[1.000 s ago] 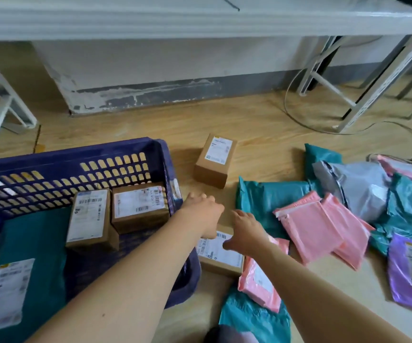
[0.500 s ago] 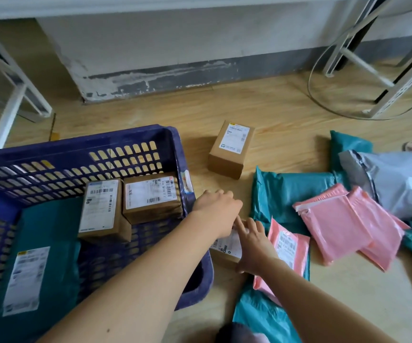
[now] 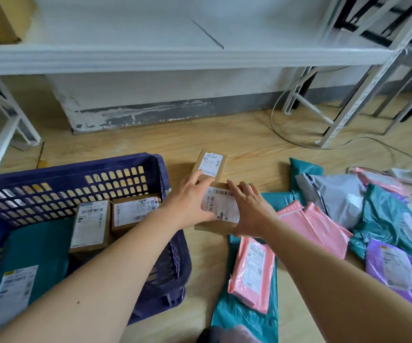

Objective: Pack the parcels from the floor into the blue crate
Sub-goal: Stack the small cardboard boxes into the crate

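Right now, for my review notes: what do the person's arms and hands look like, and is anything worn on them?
Both forearms enter from the bottom edge bare: no sleeves in view as far as the frame shows. The left hand and right hand have no gloves, and no rings, watch or bracelet can be seen. The fingers are uncovered. A small dark spot marks the left forearm.

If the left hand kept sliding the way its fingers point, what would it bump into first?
Probably the small cardboard box just beyond the left hand; its fingertips look almost against it already, though depth is unclear.
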